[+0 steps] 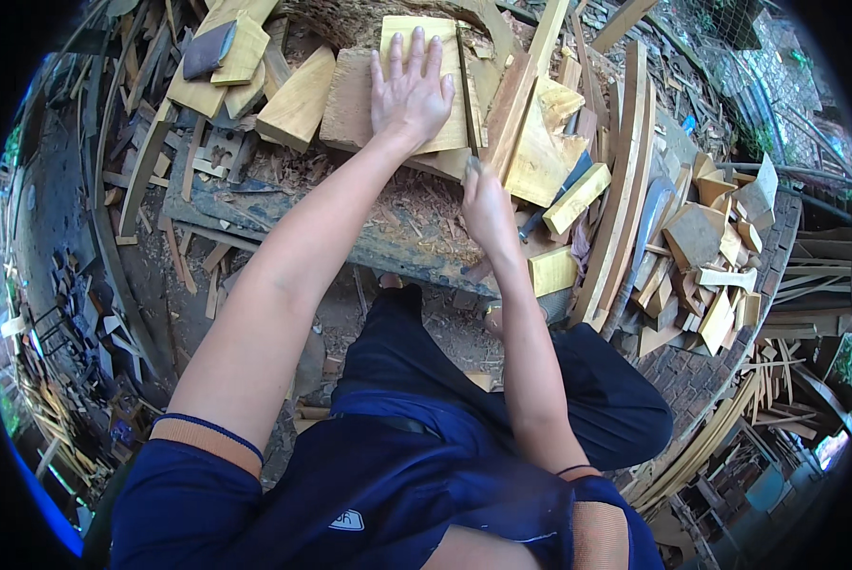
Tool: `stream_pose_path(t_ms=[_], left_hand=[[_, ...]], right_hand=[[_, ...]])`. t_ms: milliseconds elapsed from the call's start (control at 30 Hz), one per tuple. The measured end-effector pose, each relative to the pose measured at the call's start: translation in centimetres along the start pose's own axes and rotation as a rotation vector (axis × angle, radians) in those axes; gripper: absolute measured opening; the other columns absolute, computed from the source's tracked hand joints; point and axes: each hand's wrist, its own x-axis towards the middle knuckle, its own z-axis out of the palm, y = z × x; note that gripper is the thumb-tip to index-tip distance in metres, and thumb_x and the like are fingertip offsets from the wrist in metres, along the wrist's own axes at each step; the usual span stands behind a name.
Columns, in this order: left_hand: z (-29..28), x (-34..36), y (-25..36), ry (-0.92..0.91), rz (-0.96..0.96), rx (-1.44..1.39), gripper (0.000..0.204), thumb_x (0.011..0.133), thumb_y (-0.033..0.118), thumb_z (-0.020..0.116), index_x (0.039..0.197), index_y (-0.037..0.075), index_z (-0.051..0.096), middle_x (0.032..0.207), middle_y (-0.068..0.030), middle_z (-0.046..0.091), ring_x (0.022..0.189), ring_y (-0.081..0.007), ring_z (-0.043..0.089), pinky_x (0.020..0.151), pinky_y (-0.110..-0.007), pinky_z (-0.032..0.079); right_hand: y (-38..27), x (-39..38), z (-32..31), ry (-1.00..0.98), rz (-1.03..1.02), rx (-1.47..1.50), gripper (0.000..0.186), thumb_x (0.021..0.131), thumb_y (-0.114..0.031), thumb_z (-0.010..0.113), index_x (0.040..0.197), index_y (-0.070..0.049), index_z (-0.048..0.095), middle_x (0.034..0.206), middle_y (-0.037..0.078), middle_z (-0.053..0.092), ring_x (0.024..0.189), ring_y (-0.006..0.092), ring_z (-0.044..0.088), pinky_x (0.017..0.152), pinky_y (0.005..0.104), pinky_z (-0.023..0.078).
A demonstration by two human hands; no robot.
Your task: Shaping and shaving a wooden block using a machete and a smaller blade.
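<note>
Yellow board (452,57), left hand (412,103) splayed flat atop, right hand (489,207) gripping dark-bladed tool (465,90)

Soft daylight, edges bent, rim black.

L hand (414,98) is lying flat, fingers (417,52) pointing fwd, & the L arm (298,252) is reaching way out! R hand (486,199) is gripping, curled up, w/ R forearm (529,347) angling fwd, slightly L.
</note>
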Motion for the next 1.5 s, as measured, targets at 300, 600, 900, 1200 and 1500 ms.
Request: stream_pose_path(t_ms=[300,600,900,1200,1500], left_hand=[[-0.3,-0.2,-0.6,0.002,-0.022,-0.033,0.060,0.098,0.045,0.028,0.152,0.020,0.024,0.161,-0.0038,0.014,0.148,-0.0263,0.010,0.119,-0.050,0.006],[-0.1,-0.4,-0.7,-0.011,0.037,-0.061,0.059,0.098,0.044,0.030,0.152,0.021,0.025,0.160,-0.0019,0.016,0.148,-0.0254,0.012,0.119,-0.050,0.007],[-0.6,-0.1,-0.2,-0.011,0.036,-0.079,0.059,0.098,0.044,0.030,0.152,0.021,0.026,0.160,-0.0012,0.016,0.148,-0.0247,0.012,0.119,-0.050,0.007],[-0.5,-0.4,-0.5,-0.014,0.028,-0.075,0.059,0.098,0.044,0.030,0.152,0.022,0.025,0.161,-0.0013,0.015,0.148,-0.0244,0.011,0.119,-0.050,0.008],[-0.4,-0.2,-0.1,0.019,0.030,-0.100,0.059,0.098,0.044,0.032,0.152,0.022,0.026,0.160,-0.0011,0.017,0.147,-0.0245,0.012,0.118,-0.052,0.010]], right_hand=[[0.5,-4.4,-0.2,-0.048,0.012,0.019,0.026,0.101,-0.022,0.040,0.106,0.002,0.050,0.089,0.037,0.060,0.091,0.0513,0.059,0.075,0.0579,0.046],[-0.3,-1.8,1.3,0.018,-0.010,0.100,0.032,0.101,-0.023,0.041,0.102,0.007,0.051,0.087,0.036,0.061,0.090,0.0513,0.059,0.075,0.0562,0.046],[-1.5,0.0,0.3,-0.034,0.101,0.036,0.039,0.102,-0.029,0.040,0.101,0.008,0.053,0.089,0.038,0.059,0.093,0.0526,0.057,0.077,0.0529,0.047],[-2.9,-2.2,0.5,0.322,-0.037,-0.024,0.026,0.101,-0.023,0.041,0.104,0.001,0.052,0.092,0.036,0.062,0.082,0.0466,0.064,0.070,0.0499,0.052],[-3.1,0.5,0.4,0.307,-0.115,-0.393,0.029,0.100,-0.022,0.043,0.084,-0.001,0.053,0.059,0.022,0.062,0.057,0.0398,0.065,0.049,0.0493,0.052]])
